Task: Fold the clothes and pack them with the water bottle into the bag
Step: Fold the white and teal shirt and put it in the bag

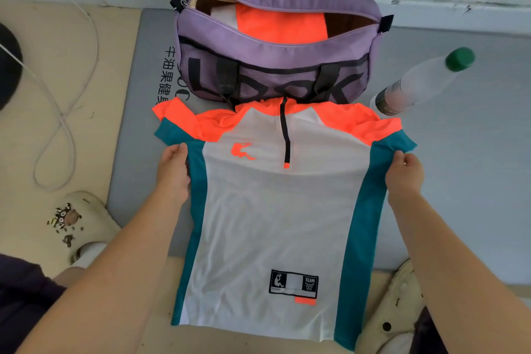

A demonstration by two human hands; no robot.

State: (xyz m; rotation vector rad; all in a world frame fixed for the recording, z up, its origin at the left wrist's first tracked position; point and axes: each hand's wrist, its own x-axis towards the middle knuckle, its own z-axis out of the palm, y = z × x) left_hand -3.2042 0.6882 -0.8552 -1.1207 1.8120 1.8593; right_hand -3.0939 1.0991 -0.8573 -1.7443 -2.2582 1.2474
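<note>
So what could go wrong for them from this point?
The jersey lies close to the water bottle, which is on its side by the right sleeve; folding that sleeve in might nudge it and set it rolling. The purple bag already holds a folded orange and white garment, so jersey plus bottle may be a tight fit. Both the left hand and right hand pinch the thin mesh at the side seams, so it could bunch or fold crooked.

White, teal, orange shirt [275,210]; purple bag [275,46]; green-capped bottle [422,80]
</note>
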